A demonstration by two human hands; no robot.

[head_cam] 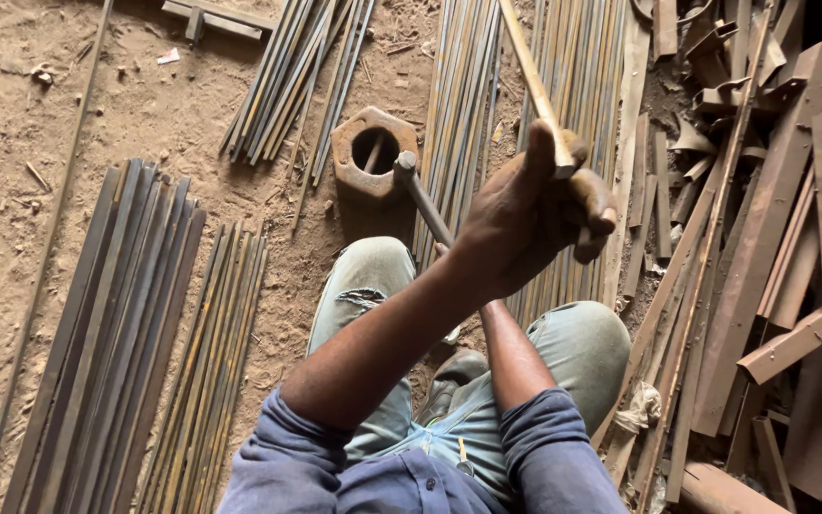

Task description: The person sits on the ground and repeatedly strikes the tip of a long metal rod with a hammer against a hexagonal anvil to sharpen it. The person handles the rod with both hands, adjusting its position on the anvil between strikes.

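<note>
Left hand: your left hand [511,224] is wrapping over the thin metal rod [532,81], its grip closing around the rod's lower end, thumb pressing up along the bar.
Right hand: your right hand [590,205] is sitting mostly behind the left, fingers curling shut around the same rod just beside the left hand.
Rod: the thin rod is rising from your two hands toward the top edge of the view, tilting slightly left, above the bundles on the floor.
Dark bar: a round dark bar [420,195] is slanting from beneath your left wrist up to the rusty block, its end touching the block's right edge.
Rusty block: a hexagonal metal block [349,167] with a round hole is lying on the dirt floor [97,105] in front of your knees.
Knees: your pale jeans [363,286] are showing on both sides of your forearms; a shoe is peeking between them.
Left of you: flat steel strips [116,324] are lying in bundles on the floor.
Ahead: thin rod bundles [463,105] are lying side by side.
Right: rusty scrap pieces [782,238] are piling up loosely.
</note>
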